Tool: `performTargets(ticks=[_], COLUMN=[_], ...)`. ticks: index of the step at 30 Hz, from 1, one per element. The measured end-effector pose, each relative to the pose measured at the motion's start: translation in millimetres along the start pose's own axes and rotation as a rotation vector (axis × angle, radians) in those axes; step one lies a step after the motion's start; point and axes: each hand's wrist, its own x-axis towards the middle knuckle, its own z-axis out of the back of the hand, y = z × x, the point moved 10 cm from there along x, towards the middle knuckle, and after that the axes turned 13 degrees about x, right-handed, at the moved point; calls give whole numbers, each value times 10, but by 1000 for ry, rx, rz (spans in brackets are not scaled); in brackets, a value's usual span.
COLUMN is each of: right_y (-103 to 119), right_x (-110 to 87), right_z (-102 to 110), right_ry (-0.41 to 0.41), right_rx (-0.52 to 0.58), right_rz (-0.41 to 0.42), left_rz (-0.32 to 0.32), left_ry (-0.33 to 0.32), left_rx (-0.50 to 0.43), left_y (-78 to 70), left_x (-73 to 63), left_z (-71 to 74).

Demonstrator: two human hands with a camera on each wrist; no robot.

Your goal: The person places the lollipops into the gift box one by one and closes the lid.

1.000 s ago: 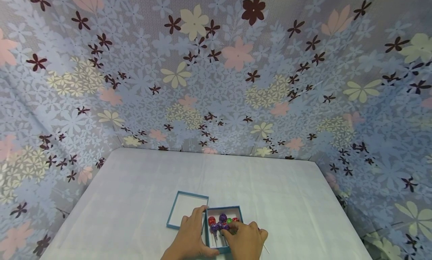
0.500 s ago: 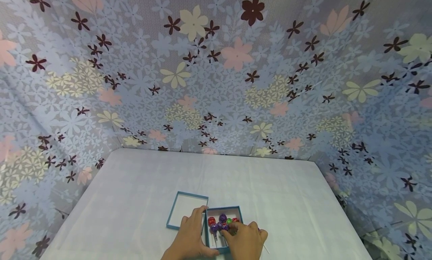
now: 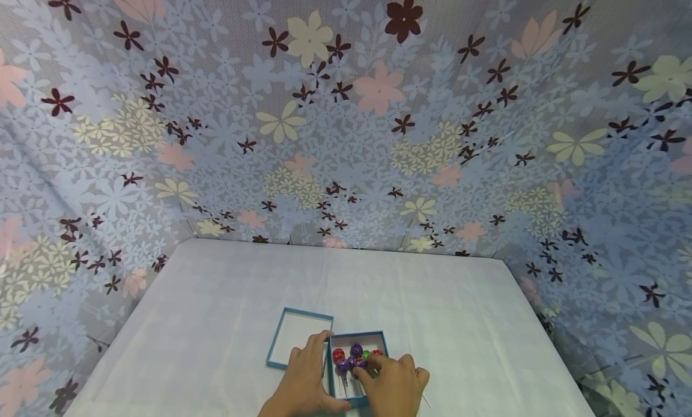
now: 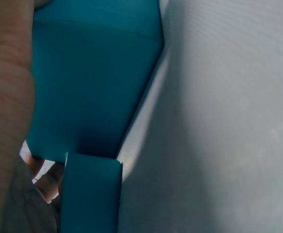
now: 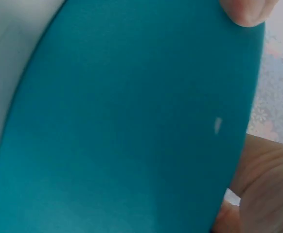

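A teal box with a pale inside stands near the table's front edge, holding several wrapped lollipops. Among them are a red lollipop, a purple lollipop and a green one, partly covered. My left hand grips the box's left side, fingers at the far corner and thumb along the near wall. Reaching over the right wall, my right hand pinches a purple lollipop between thumb and forefinger; its lower part is hidden. The box's outer wall fills most of the right wrist view.
The teal-edged lid lies on the white table against the box's left side, partly behind my left hand. A thin white stick shows just right of my right hand. Floral fabric hangs behind the table and along both sides.
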Motion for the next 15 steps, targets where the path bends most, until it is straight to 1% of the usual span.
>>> performTargets(ticks=[3,6,8,11,15], right_y=[23,50,52,12,-111], right_x=[-4,-10,-12,-5,38], right_z=[51,150,226,315,339], right_ry=[-52,-132,-179,-213,-182], right_rx=[41,97,141,196,204], right_rz=[51,105,124,106,23], left_rz=[-4,-8,-9,-8,2], left_ry=[-10,-13,-12,-6,9], left_rx=[6,7,11,12,3], left_y=[-7,-9,-9,-6,4], left_x=[-2,0,4,7,8], left_z=[7,3,-3,-16,-30])
